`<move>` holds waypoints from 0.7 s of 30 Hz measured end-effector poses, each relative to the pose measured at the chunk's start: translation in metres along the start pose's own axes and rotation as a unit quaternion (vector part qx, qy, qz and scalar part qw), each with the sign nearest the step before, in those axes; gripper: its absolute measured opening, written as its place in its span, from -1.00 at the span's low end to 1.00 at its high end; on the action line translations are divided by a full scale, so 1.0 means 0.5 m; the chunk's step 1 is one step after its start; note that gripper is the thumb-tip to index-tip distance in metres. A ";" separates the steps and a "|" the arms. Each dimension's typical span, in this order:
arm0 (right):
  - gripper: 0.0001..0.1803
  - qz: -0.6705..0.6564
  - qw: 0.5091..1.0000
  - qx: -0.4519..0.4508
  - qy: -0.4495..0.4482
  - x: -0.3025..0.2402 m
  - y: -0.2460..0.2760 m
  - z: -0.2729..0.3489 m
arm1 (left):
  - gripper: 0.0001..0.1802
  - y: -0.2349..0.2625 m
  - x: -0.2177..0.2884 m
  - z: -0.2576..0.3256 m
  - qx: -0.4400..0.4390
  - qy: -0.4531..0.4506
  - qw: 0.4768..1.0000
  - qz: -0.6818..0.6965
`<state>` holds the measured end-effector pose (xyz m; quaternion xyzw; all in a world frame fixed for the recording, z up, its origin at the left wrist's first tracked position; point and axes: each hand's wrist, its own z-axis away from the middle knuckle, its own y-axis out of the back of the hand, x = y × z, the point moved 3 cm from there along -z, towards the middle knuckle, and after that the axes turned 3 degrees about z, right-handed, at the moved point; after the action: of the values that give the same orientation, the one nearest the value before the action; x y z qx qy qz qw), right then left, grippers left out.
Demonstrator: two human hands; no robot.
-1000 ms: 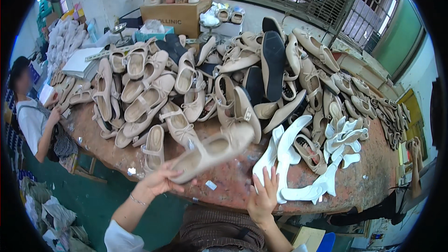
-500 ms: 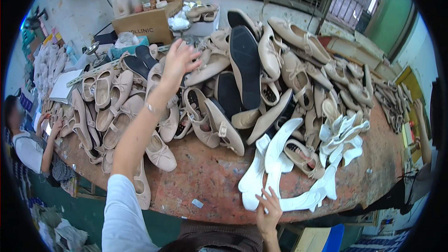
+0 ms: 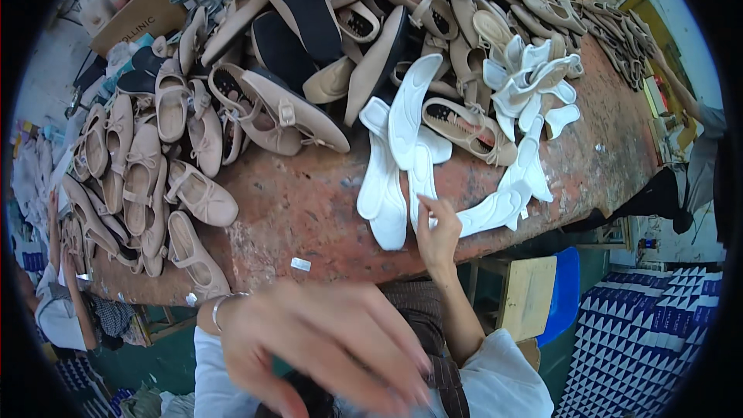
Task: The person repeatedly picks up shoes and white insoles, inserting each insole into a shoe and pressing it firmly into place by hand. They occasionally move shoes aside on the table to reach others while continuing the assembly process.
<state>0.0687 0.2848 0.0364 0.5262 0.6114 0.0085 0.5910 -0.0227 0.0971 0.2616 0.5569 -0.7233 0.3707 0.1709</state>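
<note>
A broad wooden bench (image 3: 309,220) with a worn reddish top carries the work. The right hand (image 3: 438,236) is at its near edge, with fingers bent and fingertips at the lower end of a long white insole-shaped piece (image 3: 419,174); whether they pinch it or only touch it, I cannot tell. Another smooth white curved piece (image 3: 418,104) overlaps the upper part of that one, and paired white sole-shaped pieces (image 3: 387,217) lie just to its left. To the right of the hand, a white contoured strip (image 3: 487,215) slants up toward a loose heap of crumpled-looking white pieces (image 3: 534,81).

The left hand (image 3: 325,344), a thin silver bracelet (image 3: 217,314) on its wrist, hangs close to the camera before the person's body. It is blurred and bare, its fingers loosely parted and its thumb well away from them.

Just above the white pieces lies a beige flat shoe with a dark dotted lining (image 3: 468,130). More beige strapped flats (image 3: 203,197) crowd the left side, and a shoe with a black sole (image 3: 298,4) leans on the pile behind. A small pale rectangular packet (image 3: 300,264) lies near the front edge.
</note>
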 end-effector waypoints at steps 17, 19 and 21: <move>-0.34 -0.288 0.944 0.040 -0.157 0.083 -0.118 -0.308 | -0.57 0.198 -0.084 0.084 0.282 0.142 0.496 -0.809; -0.66 -0.466 0.852 -0.079 -0.228 0.068 -0.055 -0.288 | -0.53 0.331 -0.086 0.158 0.391 0.154 0.429 -0.800; -0.57 -0.532 0.800 -0.154 -0.229 0.046 0.009 -0.252 | -0.54 0.405 -0.083 0.194 0.430 0.186 0.432 -0.771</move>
<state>-0.0149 0.3791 0.0608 0.0065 0.6329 -0.3342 0.6984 -0.1821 0.0758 0.0996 0.8023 0.3080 0.4432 0.2549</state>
